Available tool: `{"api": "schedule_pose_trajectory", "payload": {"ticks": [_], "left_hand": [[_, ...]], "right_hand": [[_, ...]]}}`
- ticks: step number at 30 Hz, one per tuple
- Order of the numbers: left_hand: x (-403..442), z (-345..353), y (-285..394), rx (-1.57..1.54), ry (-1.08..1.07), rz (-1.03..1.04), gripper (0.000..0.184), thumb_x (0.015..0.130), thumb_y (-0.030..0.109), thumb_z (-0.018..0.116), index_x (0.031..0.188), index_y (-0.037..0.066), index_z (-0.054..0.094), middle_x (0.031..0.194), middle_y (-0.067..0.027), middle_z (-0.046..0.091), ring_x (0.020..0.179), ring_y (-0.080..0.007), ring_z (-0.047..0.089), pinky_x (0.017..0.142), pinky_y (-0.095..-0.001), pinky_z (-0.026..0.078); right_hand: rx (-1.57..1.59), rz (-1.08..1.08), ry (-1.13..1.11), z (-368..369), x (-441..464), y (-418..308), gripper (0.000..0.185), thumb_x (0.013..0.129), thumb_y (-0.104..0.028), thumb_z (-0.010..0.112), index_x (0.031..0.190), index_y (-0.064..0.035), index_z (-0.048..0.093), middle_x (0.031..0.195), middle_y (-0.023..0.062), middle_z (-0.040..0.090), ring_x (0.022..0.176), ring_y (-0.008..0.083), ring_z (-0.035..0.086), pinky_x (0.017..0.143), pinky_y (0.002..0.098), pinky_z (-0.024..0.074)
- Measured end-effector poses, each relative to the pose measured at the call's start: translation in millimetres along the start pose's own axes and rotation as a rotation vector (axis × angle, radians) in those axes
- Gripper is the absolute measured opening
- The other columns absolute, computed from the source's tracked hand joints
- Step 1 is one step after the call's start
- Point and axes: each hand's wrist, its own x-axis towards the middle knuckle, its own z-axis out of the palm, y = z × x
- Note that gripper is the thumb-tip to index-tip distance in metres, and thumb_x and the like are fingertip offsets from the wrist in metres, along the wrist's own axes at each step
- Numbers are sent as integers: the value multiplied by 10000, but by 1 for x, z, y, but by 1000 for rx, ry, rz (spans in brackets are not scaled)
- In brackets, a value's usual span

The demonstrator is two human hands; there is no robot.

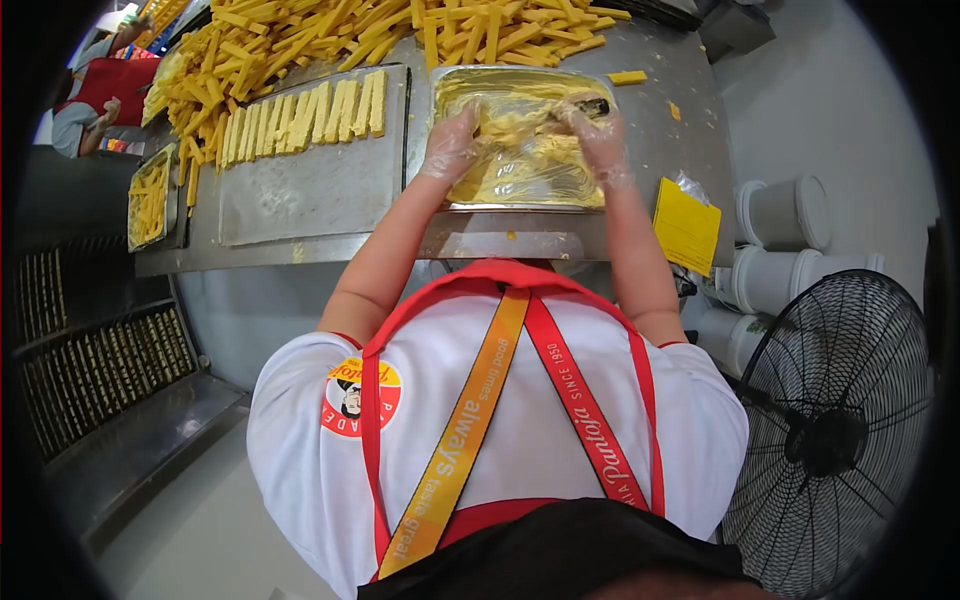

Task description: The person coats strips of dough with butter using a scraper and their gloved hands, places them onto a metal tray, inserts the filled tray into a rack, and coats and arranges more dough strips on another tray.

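Observation:
A metal tray [520, 207] smeared with pale yellow cream [515, 165] lies in front of me on the work table. My left hand [452, 145], in a clear plastic glove, is over the tray's left side with its fingers curled at the cream; what they hold, if anything, is hidden. Also gloved, my right hand [602, 148] is closed around a dark-handled tool [592, 107] over the right side; the tool's working end does not show clearly. To the left, a flat baking sheet [305, 205] carries a row of cream-coated sticks [305, 120].
Plain yellow bread-like sticks [300, 45] are heaped along the back of the steel table [690, 130]. A smaller tray [150, 205] of sticks stands far left, near another person in a red apron [105, 90]. A yellow packet [686, 225], white buckets [785, 212] and a fan [825, 440] are right.

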Motion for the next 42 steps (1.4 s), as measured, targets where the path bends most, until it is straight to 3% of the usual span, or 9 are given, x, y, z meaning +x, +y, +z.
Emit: {"api": "schedule_pose_trajectory", "payload": {"ticks": [4, 15, 17, 20, 24, 27, 33, 39, 42], "left_hand": [[1, 0, -1, -63, 63, 8, 485, 732, 266, 722, 1126, 72, 515, 828, -215, 637, 767, -416, 615, 662, -477, 487], [0, -14, 13, -331, -38, -392, 220, 729, 236, 703, 850, 53, 684, 802, -159, 668, 774, -340, 642, 691, -403, 508], [-2, -17, 17, -216, 4, -197, 203, 733, 217, 699, 877, 76, 673, 789, -148, 663, 752, -330, 640, 670, -408, 504], [-3, -18, 14, 0, 31, 137, 164, 758, 179, 669, 908, 115, 651, 771, -125, 650, 716, -314, 632, 629, -415, 494], [-10, -14, -3, 238, 38, 405, 162, 792, 123, 612, 952, 148, 607, 758, -101, 622, 680, -297, 610, 574, -417, 480], [-9, -12, -2, 205, 78, 475, 180, 811, 89, 577, 979, 151, 602, 749, -88, 612, 691, -295, 602, 579, -410, 487], [-11, -2, -10, 80, 50, 443, 257, 783, 109, 578, 1032, 169, 608, 733, -74, 596, 700, -284, 599, 600, -397, 497], [-16, -5, -6, 279, 84, 421, 245, 776, 127, 578, 1015, 169, 607, 713, -63, 595, 668, -279, 592, 582, -398, 491], [-21, -19, 10, 350, -47, 289, 170, 763, 129, 589, 930, 152, 607, 683, -80, 592, 657, -303, 594, 581, -417, 480]], "right_hand": [[-313, -8, 101, -19, 24, 17, 215, 801, -126, 685, 962, 10, 645, 869, 58, 665, 791, 136, 616, 751, 279, 489], [-127, -161, 52, -19, 28, 43, 201, 803, -115, 679, 954, 10, 636, 841, 70, 662, 776, 145, 631, 705, 270, 509], [-381, -316, 15, -13, 24, 29, 209, 801, -107, 678, 964, 16, 631, 858, 86, 663, 778, 160, 643, 706, 276, 523], [172, -138, 16, 12, 8, 0, 201, 800, -83, 652, 969, 22, 622, 871, 93, 657, 767, 171, 644, 705, 282, 537], [23, 66, 62, -10, 31, 9, 231, 805, -79, 650, 987, 53, 595, 869, 102, 645, 764, 183, 645, 665, 288, 555], [-245, 125, 99, -12, 39, -1, 255, 810, -80, 647, 1012, 62, 587, 875, 103, 649, 741, 190, 647, 645, 286, 550], [101, 21, -161, 4, 32, -9, 203, 778, -134, 663, 893, 32, 645, 805, 99, 662, 688, 181, 641, 614, 286, 527], [-674, -33, -14, -19, 64, 28, 189, 813, -180, 651, 856, 4, 655, 786, 97, 663, 671, 176, 645, 619, 314, 518], [6, -21, -181, 7, 28, -9, 198, 802, -173, 654, 876, 10, 639, 787, 98, 658, 668, 181, 649, 616, 308, 523]]}}
